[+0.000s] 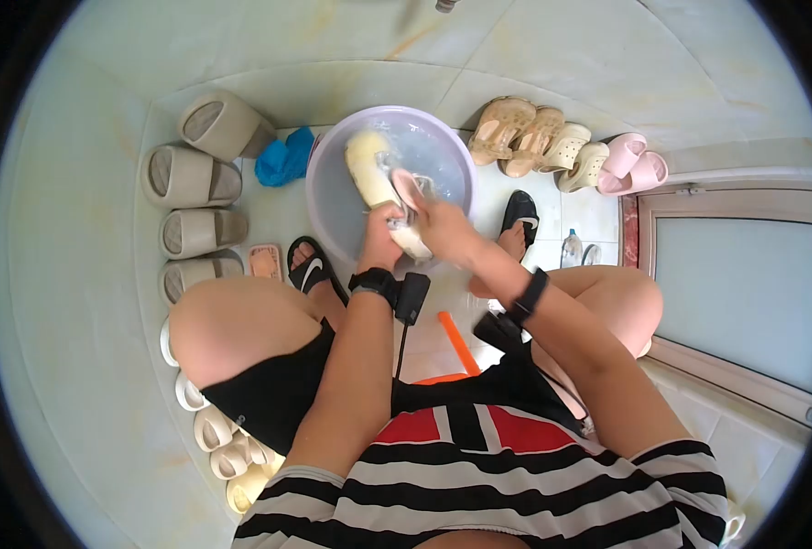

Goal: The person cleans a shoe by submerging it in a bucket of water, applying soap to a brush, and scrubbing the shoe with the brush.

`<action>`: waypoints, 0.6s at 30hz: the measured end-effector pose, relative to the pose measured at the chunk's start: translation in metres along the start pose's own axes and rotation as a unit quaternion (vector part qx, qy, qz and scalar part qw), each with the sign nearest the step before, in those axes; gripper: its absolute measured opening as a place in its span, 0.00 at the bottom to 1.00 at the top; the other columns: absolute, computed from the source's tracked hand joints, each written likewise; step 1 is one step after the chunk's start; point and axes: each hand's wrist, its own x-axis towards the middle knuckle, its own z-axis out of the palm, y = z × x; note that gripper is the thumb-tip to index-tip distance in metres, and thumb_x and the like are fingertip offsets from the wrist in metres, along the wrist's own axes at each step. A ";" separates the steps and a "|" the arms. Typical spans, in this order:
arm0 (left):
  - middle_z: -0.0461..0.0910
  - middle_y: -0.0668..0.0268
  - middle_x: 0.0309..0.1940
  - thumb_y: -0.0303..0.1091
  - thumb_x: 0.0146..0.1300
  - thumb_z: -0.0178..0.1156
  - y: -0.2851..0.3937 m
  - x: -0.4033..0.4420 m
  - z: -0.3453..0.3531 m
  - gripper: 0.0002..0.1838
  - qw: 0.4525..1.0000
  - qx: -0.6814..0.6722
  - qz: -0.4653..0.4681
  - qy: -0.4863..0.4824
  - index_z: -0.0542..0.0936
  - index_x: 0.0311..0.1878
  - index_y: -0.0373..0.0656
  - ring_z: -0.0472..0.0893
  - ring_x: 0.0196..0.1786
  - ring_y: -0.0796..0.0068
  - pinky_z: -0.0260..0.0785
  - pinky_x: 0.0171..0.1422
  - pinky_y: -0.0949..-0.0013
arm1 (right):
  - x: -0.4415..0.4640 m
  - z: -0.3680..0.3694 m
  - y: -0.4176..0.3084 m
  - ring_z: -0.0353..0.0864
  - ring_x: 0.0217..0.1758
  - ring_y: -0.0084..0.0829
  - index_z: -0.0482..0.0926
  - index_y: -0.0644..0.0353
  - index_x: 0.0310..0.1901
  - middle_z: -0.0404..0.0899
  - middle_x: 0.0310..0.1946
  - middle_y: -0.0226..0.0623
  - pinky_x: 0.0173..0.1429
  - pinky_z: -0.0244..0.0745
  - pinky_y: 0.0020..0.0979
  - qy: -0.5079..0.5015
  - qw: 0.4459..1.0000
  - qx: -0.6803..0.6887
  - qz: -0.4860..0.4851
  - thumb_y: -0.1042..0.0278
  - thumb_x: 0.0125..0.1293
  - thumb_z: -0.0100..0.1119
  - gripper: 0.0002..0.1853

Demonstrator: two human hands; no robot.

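Observation:
A round lilac basin point(325, 216) of cloudy water stands on the floor between my feet. Over it, a wet cream-coloured shoe point(367, 169) slants from upper left to lower right. My left hand point(383, 236) is closed round the shoe's lower part. My right hand point(447, 229) is closed on a pinkish thing point(406, 188), perhaps a brush or a strap, which lies against the shoe's side. Its exact shape is blurred. Suds or wet clear material show around the middle of the shoe.
Slippers point(191, 176) line the left wall, with a blue plastic bag point(285, 157) beside the basin. More sandals and clogs point(502, 130) stand along the back right wall. A small bottle point(572, 249) is near my right foot; a framed door point(740, 274) is at right.

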 end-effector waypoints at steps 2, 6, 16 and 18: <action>0.78 0.58 0.38 0.25 0.41 0.52 0.005 0.013 -0.013 0.25 0.999 0.043 -0.007 0.002 0.74 0.49 0.34 0.79 0.42 0.60 0.74 0.52 0.60 | -0.017 -0.013 -0.005 0.77 0.42 0.60 0.69 0.65 0.58 0.76 0.38 0.64 0.46 0.72 0.48 -0.013 1.000 -0.013 0.020 0.67 0.65 0.44 0.21; 0.78 0.62 0.37 0.26 0.43 0.53 -0.003 0.026 -0.014 0.20 0.996 0.077 -0.005 0.047 0.75 0.44 0.36 0.79 0.38 0.64 0.74 0.48 0.61 | 0.021 0.001 -0.015 0.78 0.41 0.58 0.68 0.64 0.60 0.76 0.37 0.64 0.46 0.73 0.46 -0.028 0.995 -0.036 0.090 0.68 0.65 0.44 0.22; 0.77 0.56 0.40 0.34 0.46 0.54 0.017 0.004 -0.007 0.23 0.999 0.019 -0.002 0.048 0.73 0.48 0.34 0.79 0.43 0.59 0.73 0.54 0.58 | -0.020 -0.030 -0.030 0.79 0.43 0.54 0.76 0.62 0.51 0.78 0.37 0.58 0.47 0.73 0.45 -0.057 0.985 0.113 0.116 0.65 0.66 0.42 0.18; 0.77 0.57 0.38 0.35 0.47 0.55 0.022 0.004 -0.002 0.22 0.998 0.010 0.012 0.053 0.73 0.46 0.35 0.79 0.41 0.60 0.73 0.52 0.58 | -0.031 -0.038 -0.032 0.79 0.41 0.47 0.73 0.63 0.55 0.79 0.38 0.57 0.46 0.73 0.39 -0.077 0.986 0.105 0.105 0.65 0.67 0.43 0.19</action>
